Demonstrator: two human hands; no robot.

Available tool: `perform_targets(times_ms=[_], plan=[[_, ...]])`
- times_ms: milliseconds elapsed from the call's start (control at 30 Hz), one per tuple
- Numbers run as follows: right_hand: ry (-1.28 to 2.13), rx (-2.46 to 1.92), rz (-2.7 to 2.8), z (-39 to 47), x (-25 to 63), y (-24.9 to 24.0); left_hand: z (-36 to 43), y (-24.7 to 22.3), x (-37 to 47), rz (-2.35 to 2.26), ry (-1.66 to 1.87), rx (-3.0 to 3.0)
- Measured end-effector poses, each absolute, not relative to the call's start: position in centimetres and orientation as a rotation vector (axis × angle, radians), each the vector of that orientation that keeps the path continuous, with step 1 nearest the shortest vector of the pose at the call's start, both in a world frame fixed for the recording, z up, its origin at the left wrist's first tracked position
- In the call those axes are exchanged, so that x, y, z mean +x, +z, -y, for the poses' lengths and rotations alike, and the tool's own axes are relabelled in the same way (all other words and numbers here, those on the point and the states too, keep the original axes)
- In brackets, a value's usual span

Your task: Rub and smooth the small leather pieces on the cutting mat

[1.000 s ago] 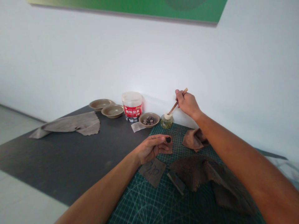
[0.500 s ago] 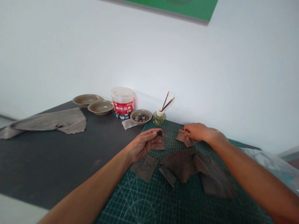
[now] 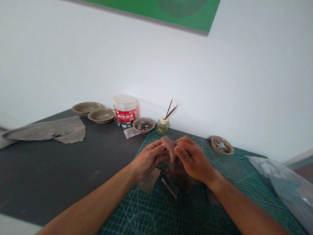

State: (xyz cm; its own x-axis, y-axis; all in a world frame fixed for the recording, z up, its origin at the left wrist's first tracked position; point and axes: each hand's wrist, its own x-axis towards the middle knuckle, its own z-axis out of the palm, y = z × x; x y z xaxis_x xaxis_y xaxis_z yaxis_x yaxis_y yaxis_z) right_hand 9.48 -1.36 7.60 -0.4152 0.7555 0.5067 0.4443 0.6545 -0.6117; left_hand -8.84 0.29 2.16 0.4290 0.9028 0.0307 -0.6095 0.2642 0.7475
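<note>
Above the green cutting mat [image 3: 146, 215], both of my hands meet in front of me. My right hand [image 3: 195, 160] pinches a bent brown piece of sandpaper [image 3: 169, 147]. My left hand [image 3: 146, 158] is closed at the paper's other side; the small dark stone seen in its fingertips earlier is now covered by the sandpaper. Below the hands lie a square of sandpaper [image 3: 148, 183] with handwritten marks, a dark narrow block [image 3: 170, 186] and a crumpled dark brown sheet [image 3: 183, 178], partly hidden by my right hand.
A bowl of small stones [image 3: 143, 125], a reed diffuser [image 3: 163, 125] and a plastic tub [image 3: 125, 111] stand along the wall. Two bowls [image 3: 102, 116] and a grey cloth [image 3: 58, 129] are at left. Another bowl [image 3: 222, 145] and a plastic bag [image 3: 281, 186] are at right.
My right hand has lifted the brown sandpaper piece off the mat and brought it left to my left hand. The bowl at back right has come into full view.
</note>
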Motion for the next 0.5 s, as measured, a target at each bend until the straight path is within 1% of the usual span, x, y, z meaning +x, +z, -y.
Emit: perform_targets(times_ms=[67,167,267,400,500], plan=[[0.57,-0.895,2.074,1.5,8.6,6.4,0.0,2.4,-8.5,-0.461,1.065,0.769],[0.588,-1.054,1.937,1.1,8.2,5.1,0.5,2.6,-8.1,-0.523,1.078,0.802],[0.762,-1.126,1.927,1.0,8.1,4.6,0.8,2.6,-8.0,-0.639,1.134,0.936],[1.009,-1.033,1.863,1.5,7.6,4.9,0.9,2.8,-8.1,-0.765,1.313,1.292],[1.137,-0.964,1.712,1.8,7.0,5.3,1.0,3.0,-8.1,-0.754,1.318,1.443]])
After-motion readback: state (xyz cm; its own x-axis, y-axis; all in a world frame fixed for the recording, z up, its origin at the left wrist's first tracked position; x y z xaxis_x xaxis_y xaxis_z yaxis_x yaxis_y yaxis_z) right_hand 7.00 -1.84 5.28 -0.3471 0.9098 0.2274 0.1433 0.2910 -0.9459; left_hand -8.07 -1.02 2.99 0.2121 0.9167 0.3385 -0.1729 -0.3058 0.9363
